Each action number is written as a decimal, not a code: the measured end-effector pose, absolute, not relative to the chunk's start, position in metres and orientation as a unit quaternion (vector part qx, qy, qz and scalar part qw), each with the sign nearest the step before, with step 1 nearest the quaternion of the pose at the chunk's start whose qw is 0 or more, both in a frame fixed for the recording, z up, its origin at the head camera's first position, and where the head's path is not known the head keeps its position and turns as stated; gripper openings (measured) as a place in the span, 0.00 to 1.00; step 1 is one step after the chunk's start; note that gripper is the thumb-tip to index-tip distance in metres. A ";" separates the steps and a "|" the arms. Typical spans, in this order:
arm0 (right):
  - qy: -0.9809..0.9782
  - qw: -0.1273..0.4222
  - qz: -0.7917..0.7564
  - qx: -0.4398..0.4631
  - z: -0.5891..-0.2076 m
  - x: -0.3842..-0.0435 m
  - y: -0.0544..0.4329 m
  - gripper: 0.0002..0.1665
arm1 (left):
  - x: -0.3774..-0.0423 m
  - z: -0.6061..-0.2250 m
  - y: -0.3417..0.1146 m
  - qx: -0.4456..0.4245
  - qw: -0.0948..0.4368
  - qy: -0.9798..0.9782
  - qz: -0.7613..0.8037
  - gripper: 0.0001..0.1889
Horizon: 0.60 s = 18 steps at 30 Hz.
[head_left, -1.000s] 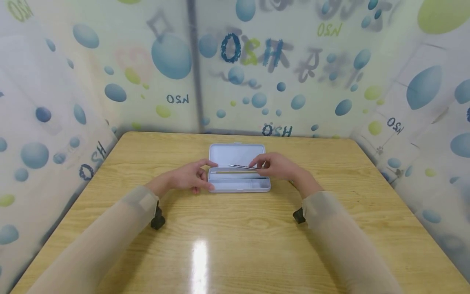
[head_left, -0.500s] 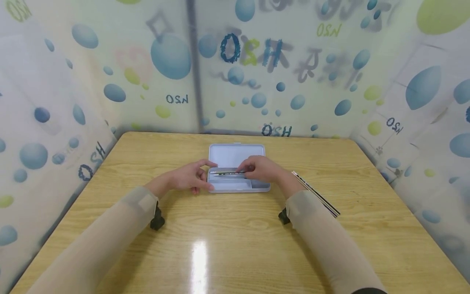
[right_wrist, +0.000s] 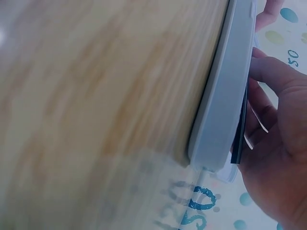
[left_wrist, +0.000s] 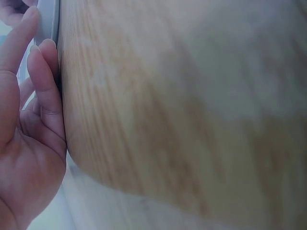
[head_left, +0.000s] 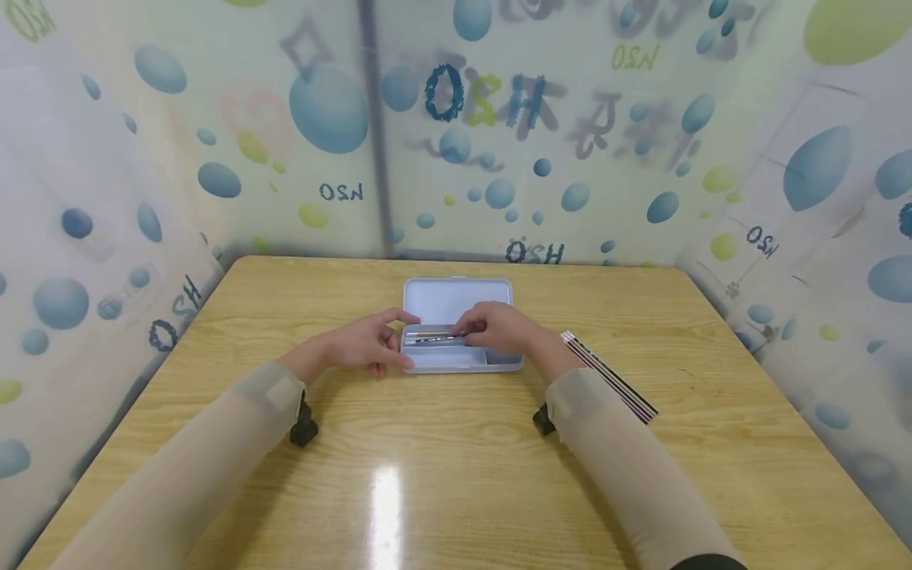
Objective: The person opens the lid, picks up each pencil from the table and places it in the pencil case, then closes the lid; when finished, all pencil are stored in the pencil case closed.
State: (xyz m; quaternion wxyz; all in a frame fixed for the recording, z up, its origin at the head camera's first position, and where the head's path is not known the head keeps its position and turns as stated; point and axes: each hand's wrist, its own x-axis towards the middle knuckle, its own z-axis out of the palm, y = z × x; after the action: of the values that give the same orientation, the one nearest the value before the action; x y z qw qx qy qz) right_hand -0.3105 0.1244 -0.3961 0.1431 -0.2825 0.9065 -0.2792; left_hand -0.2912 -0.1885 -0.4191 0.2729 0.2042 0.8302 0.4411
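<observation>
A pale lilac pencil case (head_left: 445,296) lies with its lid laid back on the wooden table. My left hand (head_left: 362,343) holds its left end, thumb at the front corner and forefinger at the back by the hinge. Between thumb and fingers my right hand (head_left: 502,327) pinches a dark patterned pencil (head_left: 436,339), low over the long rear compartment. That pencil's dark end (right_wrist: 240,132) sticks out beside the palm in the right wrist view. Another pencil in the compartment is mostly hidden. In the left wrist view my left hand (left_wrist: 36,124) touches the case wall.
Several striped pencils (head_left: 614,378) lie side by side on the table, partly beneath my right forearm. The case's front compartment has a divider near its right end. Printed curtains stand behind the table (head_left: 456,459) and along both sides.
My right hand has moved left and down, bringing the pencil from above the case into its rear compartment. Loose pencils at the right have come into view. My left hand stays put.
</observation>
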 end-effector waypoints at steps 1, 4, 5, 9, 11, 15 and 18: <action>0.907 0.144 -0.279 -0.281 -0.396 -0.311 0.124 0.14 | -0.291 -0.419 -0.188 0.205 0.273 0.830 0.441 0.46; 0.907 0.145 -0.280 -0.279 -0.397 -0.311 0.124 0.14 | -0.291 -0.419 -0.188 0.204 0.273 0.830 0.441 0.46; 0.906 0.145 -0.282 -0.280 -0.397 -0.311 0.124 0.14 | -0.290 -0.419 -0.188 0.202 0.274 0.829 0.443 0.46; 0.905 0.142 -0.288 -0.278 -0.395 -0.309 0.129 0.13 | -0.290 -0.419 -0.188 0.194 0.276 0.827 0.449 0.45; 0.905 0.142 -0.293 -0.274 -0.393 -0.307 0.134 0.13 | -0.290 -0.419 -0.188 0.194 0.277 0.825 0.452 0.45; 0.905 0.139 -0.305 -0.263 -0.387 -0.301 0.149 0.14 | -0.289 -0.419 -0.188 0.200 0.274 0.825 0.452 0.46; 0.903 0.133 -0.319 -0.253 -0.382 -0.296 0.165 0.14 | -0.289 -0.419 -0.188 0.206 0.272 0.825 0.450 0.46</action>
State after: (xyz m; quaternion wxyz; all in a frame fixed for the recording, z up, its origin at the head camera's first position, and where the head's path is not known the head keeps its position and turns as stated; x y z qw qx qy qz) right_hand -0.2963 0.1646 -0.3822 0.1335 -0.2533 0.9035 -0.3190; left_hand -0.2887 -0.1881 -0.4190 0.2719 0.2056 0.8254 0.4501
